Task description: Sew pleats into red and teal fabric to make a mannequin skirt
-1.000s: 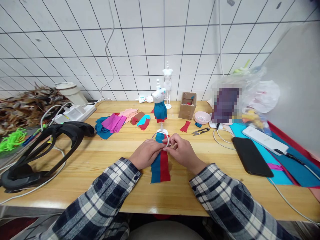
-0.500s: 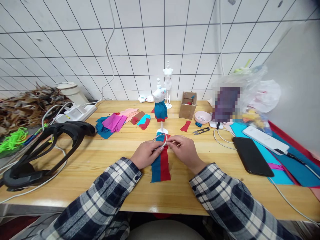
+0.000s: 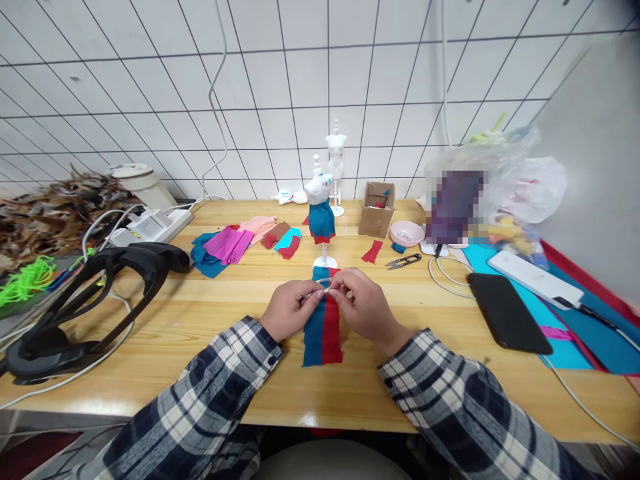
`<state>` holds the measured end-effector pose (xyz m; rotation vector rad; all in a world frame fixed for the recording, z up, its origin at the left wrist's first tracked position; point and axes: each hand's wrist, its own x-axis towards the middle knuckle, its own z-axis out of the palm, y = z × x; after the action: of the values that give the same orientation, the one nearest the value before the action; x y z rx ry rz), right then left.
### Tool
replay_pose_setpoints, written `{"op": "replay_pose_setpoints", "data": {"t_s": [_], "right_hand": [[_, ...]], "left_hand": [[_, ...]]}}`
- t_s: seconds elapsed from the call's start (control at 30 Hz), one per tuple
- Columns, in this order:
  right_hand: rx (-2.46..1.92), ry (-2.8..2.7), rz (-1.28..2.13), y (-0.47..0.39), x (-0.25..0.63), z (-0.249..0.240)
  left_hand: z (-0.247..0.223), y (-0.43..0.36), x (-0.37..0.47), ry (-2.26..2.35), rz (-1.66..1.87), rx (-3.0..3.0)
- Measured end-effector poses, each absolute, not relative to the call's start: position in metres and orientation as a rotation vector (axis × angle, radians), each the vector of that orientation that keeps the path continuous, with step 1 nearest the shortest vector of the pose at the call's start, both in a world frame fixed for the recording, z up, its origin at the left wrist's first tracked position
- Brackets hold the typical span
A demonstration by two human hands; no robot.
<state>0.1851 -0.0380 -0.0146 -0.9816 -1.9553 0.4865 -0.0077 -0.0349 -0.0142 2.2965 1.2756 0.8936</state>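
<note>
My left hand (image 3: 293,309) and my right hand (image 3: 364,308) meet over the table, each with thumb and forefinger pinched. Between their fingertips they hold a narrow white tape (image 3: 324,281) with small dark marks, which looks like a measuring tape; much of it is hidden by the fingers. Under my hands lies a strip of cloth (image 3: 315,343), blue on the left and red on the right. Just beyond it stands a small white dress form (image 3: 318,189) on a stand, wearing a blue skirt (image 3: 321,220) with a red hem.
Cloth scraps (image 3: 227,247) lie to the left, near black headgear (image 3: 100,293). Thread snips (image 3: 403,261), a pink bowl (image 3: 407,233) and a cardboard box (image 3: 377,210) sit at the back right. A black phone (image 3: 510,313) and a white power bank (image 3: 535,277) with cables lie on the right.
The tape's loop, which stood up between my hands, is now lower and flatter. My fingertips have come closer together, the right ones moving slightly left.
</note>
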Motion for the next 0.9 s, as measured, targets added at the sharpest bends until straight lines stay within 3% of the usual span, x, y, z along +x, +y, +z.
{"op": "replay_pose_setpoints", "data": {"t_s": [0.33,0.47,0.6,0.9], "right_hand": [[-0.853,-2.089,-0.052,-0.042,0.182,-0.013],[-0.761,-2.035,-0.064,-0.048,0.186,-0.008],[-0.806,-1.951,0.165,-0.049,0.190,-0.004],[-1.223,-1.427,1.152,-0.018,0.192,-0.022]], "left_hand": [[-0.004,-0.044,0.010,1.303,1.085,1.942],[-0.009,-0.028,-0.005,1.404,1.225,1.729],[-0.018,0.003,-0.051,1.747,1.497,1.627],[-0.035,0.026,-0.072,1.874,0.751,2.426]]}}
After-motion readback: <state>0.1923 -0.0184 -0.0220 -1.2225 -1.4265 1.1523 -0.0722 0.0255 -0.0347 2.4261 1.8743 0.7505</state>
